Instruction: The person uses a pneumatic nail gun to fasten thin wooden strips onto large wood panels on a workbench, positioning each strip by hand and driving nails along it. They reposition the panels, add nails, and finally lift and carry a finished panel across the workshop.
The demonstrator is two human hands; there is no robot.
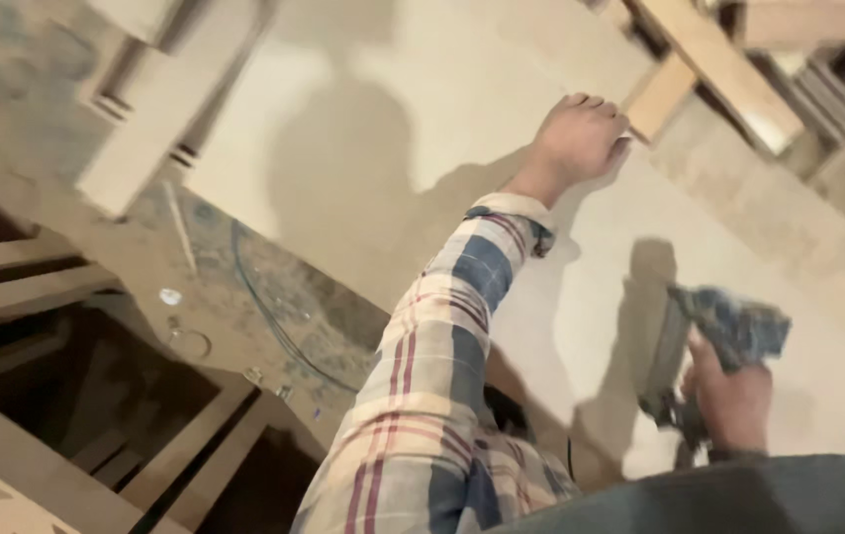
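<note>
1. Near the board's lower right edge: right hand closed around the grip of a nail gun, grey-blue and blurred.
2. Nail gun's long axis roughly upright in view, slightly tilted; bulky head toward the upper right, magazine end dropping toward the lower left, just above the pale board. Contact between nose and board: cannot tell.
3. Toward the board's far right edge: left hand resting knuckles up, fingers curled at the edge, beside a short wooden offcut. Whether anything is gripped inside the fingers: cannot tell.
4. Left arm stretched across the board in a plaid sleeve, cream with blue and red stripes.
5. Beyond the far right edge: long wooden plank lying diagonally, crossing over the offcut.
6. Off the board's left edge: dusty floor, a pale wooden strip set diagonally, and a thin looped hose curving along the board's lower left edge.
7. Lower left: dark wooden frames.
</note>
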